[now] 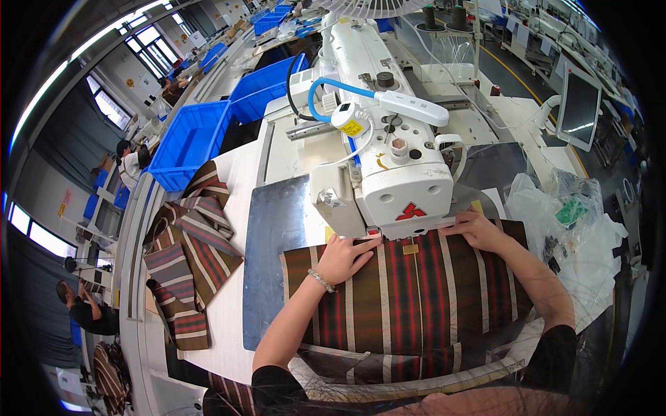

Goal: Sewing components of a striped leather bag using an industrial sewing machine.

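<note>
A piece of striped fabric (364, 312) in brown, red, black and cream lies spread in front of a white industrial sewing machine (409, 197). Its far edge runs under the machine head. My left hand (341, 259) rests on the cloth left of the needle area, index finger stretched toward it. Opposite, my right hand (479, 231) touches the far edge of the cloth, fingers extended toward the head. Both hands look open and lie on the fabric. Between them a small yellowish metal piece (411, 249) sits at the needle area, which the head partly hides.
Loose striped fabric pieces (191, 253) lie heaped on the white table at left. Beyond stand blue bins (191, 142). Clear plastic bags (565, 222) lie at right, below a screen (578, 106) on an arm. Other people (94, 308) work at far left.
</note>
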